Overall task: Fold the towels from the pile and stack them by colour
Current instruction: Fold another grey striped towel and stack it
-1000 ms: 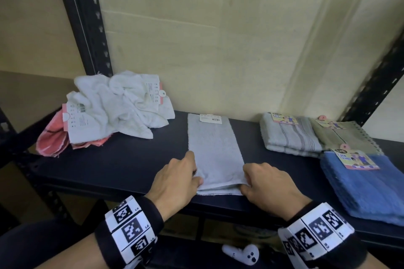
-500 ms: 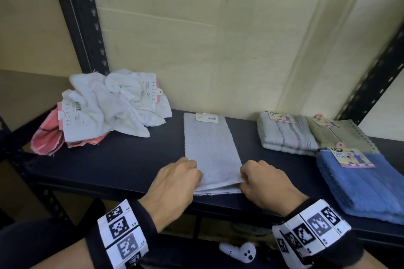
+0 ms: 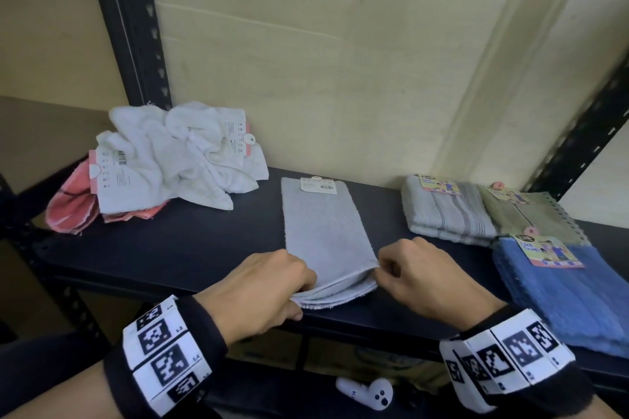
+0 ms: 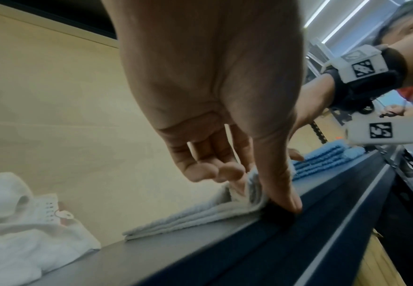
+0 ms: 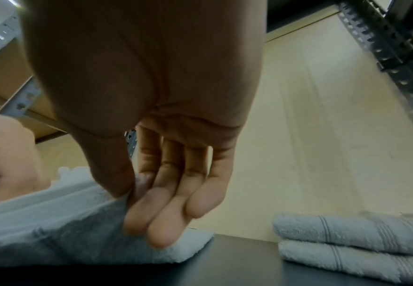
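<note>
Grey towel [image 3: 325, 235] folded into a long narrow strip, lying lengthwise on the dark shelf [image 3: 190, 248], paper tag at its far end near the wall. Near end lifted a bit, layers fanned open at the shelf's front edge. Left hand [image 3: 262, 286] pinching the near left corner of that towel, thumb under, fingers curled on top. Right hand [image 3: 422, 272] pinching the near right corner, thumb against the fingertips [image 5: 161, 230] with cloth between.

Left of the grey towel: crumpled pile of white towels [image 3: 177, 153] with a pink one [image 3: 68, 211] sticking out underneath, card labels still on. Right of it: folded grey striped stack [image 3: 449, 214], then an olive towel [image 3: 524, 214], and a blue towel [image 3: 571, 296] closer to the front.

Shelf smooth, matte, dark. Black perforated metal uprights [image 3: 132, 31], pale cream wall behind. All terry cloth, soft nubby loops, hemmed edges. White game-controller-looking thing [image 3: 366, 393] lower down, under the grey towel.
</note>
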